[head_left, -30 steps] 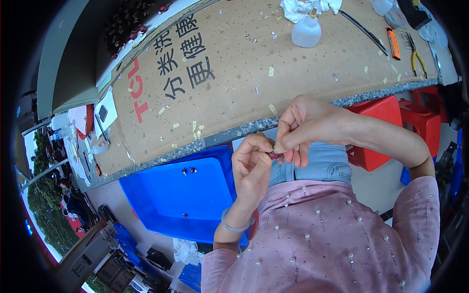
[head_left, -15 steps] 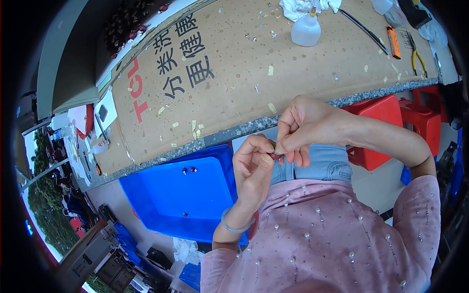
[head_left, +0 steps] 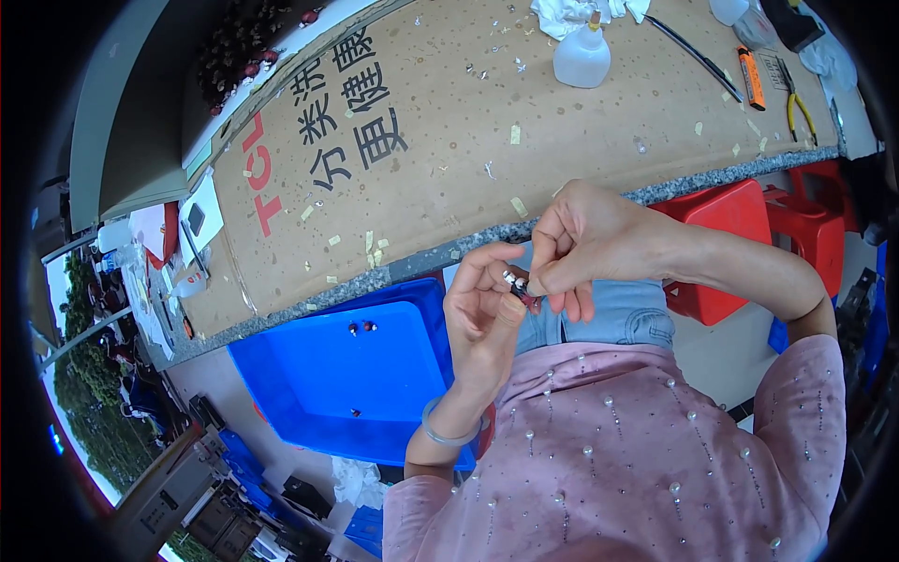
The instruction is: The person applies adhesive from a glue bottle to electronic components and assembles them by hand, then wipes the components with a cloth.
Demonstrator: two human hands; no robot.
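Over my lap, just off the table's edge, both hands meet at a small dark red, black and white piece [head_left: 518, 285]. My left hand [head_left: 482, 314] has it by the thumb and bent fingers, its index finger lifted a little off it. My right hand [head_left: 599, 248] pinches at the piece's right side with thumb and index finger, the other fingers curled below. My fingers cover part of the piece, so its exact kind does not show. Several similar small pieces [head_left: 355, 328] lie in the blue tray [head_left: 309, 375] left of my left hand.
Brown cardboard [head_left: 440, 140] covers the stone-edged table. On it stand a white squeeze bottle [head_left: 582, 58], a black pen-like tool [head_left: 693, 58], an orange box cutter [head_left: 751, 80] and yellow-handled pliers [head_left: 799, 112]. Dark red pieces [head_left: 234, 61] are heaped far left. Red stools [head_left: 721, 234] stand at right.
My left index finger has lifted away from the piece, so its white and black end now shows. My right hand keeps its pinch in nearly the same place.
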